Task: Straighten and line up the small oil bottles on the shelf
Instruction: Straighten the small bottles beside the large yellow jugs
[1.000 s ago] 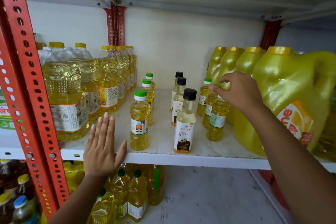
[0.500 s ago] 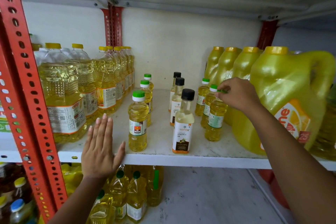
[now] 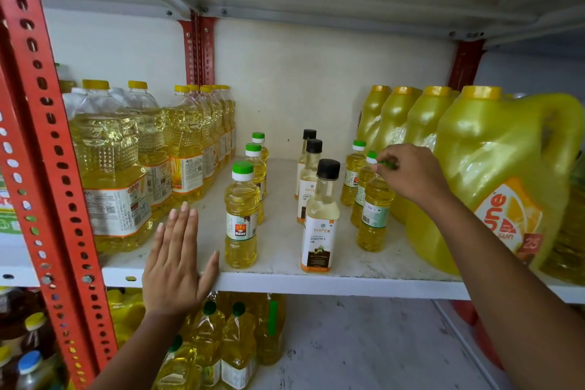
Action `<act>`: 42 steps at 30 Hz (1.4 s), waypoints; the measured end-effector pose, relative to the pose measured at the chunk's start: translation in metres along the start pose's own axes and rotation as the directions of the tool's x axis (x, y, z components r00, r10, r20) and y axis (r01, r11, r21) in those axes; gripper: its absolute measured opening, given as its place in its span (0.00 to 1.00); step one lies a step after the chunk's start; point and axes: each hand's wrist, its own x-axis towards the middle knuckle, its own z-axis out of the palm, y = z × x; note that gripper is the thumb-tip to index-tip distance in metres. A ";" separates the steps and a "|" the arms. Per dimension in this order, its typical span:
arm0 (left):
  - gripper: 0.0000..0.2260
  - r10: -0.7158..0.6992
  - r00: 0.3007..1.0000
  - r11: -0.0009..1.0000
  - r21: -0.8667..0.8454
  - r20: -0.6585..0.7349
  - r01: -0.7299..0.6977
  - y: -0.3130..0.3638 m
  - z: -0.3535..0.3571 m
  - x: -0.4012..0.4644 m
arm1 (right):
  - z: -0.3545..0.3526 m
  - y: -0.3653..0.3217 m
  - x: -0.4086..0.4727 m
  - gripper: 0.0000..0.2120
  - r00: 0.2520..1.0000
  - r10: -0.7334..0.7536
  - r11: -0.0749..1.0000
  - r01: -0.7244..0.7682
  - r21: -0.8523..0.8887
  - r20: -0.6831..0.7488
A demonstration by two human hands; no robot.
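On the white shelf point(image 3: 278, 277) stand three rows of small oil bottles. The left row has green caps, led by a front bottle point(image 3: 240, 215). The middle row has black caps, with a coconut oil bottle point(image 3: 319, 218) at the front. The right row has green caps; my right hand point(image 3: 411, 176) pinches the cap of its front bottle point(image 3: 373, 215), which stands upright. My left hand point(image 3: 177, 263) lies flat and spread on the shelf's front edge, left of the green-capped front bottle, holding nothing.
Large clear oil bottles point(image 3: 110, 168) fill the shelf's left side. Big yellow jugs point(image 3: 493, 180) crowd the right, close behind my right hand. A red perforated upright point(image 3: 47, 168) stands at the left. More bottles point(image 3: 234, 345) sit on the lower shelf.
My right hand's fingers have closed from over the bottle's top into a pinch on its green cap. The left hand has stayed flat on the shelf edge.
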 end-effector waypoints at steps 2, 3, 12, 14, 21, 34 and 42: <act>0.32 0.006 1.000 1.000 0.002 0.004 -0.006 -0.001 0.001 0.000 | -0.001 0.001 0.002 0.10 1.000 0.012 1.000 -0.013 0.014 0.025; 0.31 0.007 1.000 1.000 0.002 0.005 -0.007 -0.001 0.002 0.000 | -0.001 0.001 0.002 0.10 0.999 0.021 0.999 -0.022 0.026 0.039; 0.32 0.003 1.000 1.000 0.002 0.006 -0.003 -0.002 0.001 0.000 | -0.002 -0.001 0.001 0.15 0.991 0.057 0.984 -0.076 0.161 0.121; 0.32 0.004 1.000 1.000 0.004 0.007 -0.004 -0.002 0.001 0.000 | 0.002 -0.001 -0.003 0.17 0.998 0.043 0.996 -0.046 0.078 0.049; 0.31 0.005 1.000 1.000 -0.002 0.008 -0.005 -0.002 0.001 0.000 | 0.004 0.002 -0.004 0.12 0.999 0.033 0.999 -0.033 0.022 -0.005; 0.32 -0.003 0.999 1.000 -0.007 0.034 0.004 -0.001 -0.001 0.001 | 0.013 0.006 -0.010 0.12 0.998 0.065 0.984 -0.060 0.168 -0.021; 0.31 -0.003 1.000 1.000 -0.011 0.029 0.003 0.000 -0.001 0.002 | 0.019 0.007 -0.014 0.14 0.995 0.092 0.968 -0.080 0.237 -0.037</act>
